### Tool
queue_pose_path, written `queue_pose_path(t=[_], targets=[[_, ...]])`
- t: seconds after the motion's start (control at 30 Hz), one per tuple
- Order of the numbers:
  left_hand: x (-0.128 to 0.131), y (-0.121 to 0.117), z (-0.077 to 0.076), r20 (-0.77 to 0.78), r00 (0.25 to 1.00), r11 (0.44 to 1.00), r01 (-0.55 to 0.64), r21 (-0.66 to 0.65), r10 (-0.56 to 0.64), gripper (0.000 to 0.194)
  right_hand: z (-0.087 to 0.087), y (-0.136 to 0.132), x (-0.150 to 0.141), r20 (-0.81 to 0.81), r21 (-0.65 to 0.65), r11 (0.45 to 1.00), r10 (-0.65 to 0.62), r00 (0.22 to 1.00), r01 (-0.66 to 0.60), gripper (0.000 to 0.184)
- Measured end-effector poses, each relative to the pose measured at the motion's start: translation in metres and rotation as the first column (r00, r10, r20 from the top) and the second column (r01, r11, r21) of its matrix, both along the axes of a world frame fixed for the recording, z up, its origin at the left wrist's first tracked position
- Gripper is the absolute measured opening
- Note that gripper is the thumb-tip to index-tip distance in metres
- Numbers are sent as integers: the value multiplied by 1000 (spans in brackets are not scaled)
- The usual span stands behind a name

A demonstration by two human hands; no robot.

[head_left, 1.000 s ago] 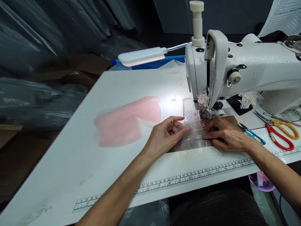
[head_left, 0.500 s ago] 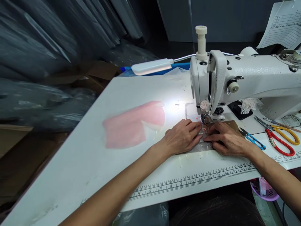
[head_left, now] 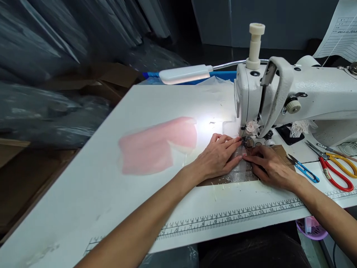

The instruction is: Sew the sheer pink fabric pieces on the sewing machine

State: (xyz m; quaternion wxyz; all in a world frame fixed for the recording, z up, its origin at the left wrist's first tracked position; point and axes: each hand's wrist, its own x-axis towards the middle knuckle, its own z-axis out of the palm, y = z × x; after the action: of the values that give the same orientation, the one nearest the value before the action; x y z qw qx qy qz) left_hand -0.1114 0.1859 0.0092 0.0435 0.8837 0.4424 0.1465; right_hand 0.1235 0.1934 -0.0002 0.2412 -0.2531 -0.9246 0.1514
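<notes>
My left hand (head_left: pixel 219 156) lies with its fingers stretched out on a sheer, pale piece of fabric (head_left: pixel 237 171), fingertips close to the presser foot (head_left: pixel 247 141) of a white sewing machine (head_left: pixel 252 96). My right hand (head_left: pixel 269 165) rests just right of the foot, its fingers apart and a little bent, one tip pressing the fabric near a small reddish mark (head_left: pixel 244 152). Beneath the fabric is a brown, flat surface (head_left: pixel 214 181). The needle point and the fabric's far edge are hidden by the foot and my fingers.
Pink sheer fabric (head_left: pixel 147 152) lies on the white table (head_left: pixel 92 193) at left. Blue thread snips (head_left: pixel 305 171) and red-and-yellow-handled scissors (head_left: pixel 336 171) lie at right. A white lamp (head_left: pixel 185 74) shines from behind. A printed ruler (head_left: pixel 228 219) lines the front edge.
The view has shifted, so the machine appears farther right. My left hand sits slightly farther toward the foot, and more of the brown surface shows below it.
</notes>
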Motion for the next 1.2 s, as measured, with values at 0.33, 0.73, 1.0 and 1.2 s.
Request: queue_pose_path(t=[0.33, 0.73, 1.0, 1.2], targets=[[-3, 2, -3, 100, 995, 1000, 15, -25, -12, 44, -1, 1, 1, 19, -10, 1000, -7, 1000, 8, 34], [-3, 3, -7, 114, 993, 999, 35, 18, -36, 40, -6, 1, 0, -23, -1, 1000, -24, 999, 24, 35], [-3, 3, -9, 120, 991, 997, 53, 63, -60, 41, -6, 0, -2, -42, 20, 999, -38, 998, 39, 33], [-2, 1, -8, 72, 995, 993, 54, 109, -62, 41, -8, 1, -1, -66, 60, 998, -27, 997, 31, 32]])
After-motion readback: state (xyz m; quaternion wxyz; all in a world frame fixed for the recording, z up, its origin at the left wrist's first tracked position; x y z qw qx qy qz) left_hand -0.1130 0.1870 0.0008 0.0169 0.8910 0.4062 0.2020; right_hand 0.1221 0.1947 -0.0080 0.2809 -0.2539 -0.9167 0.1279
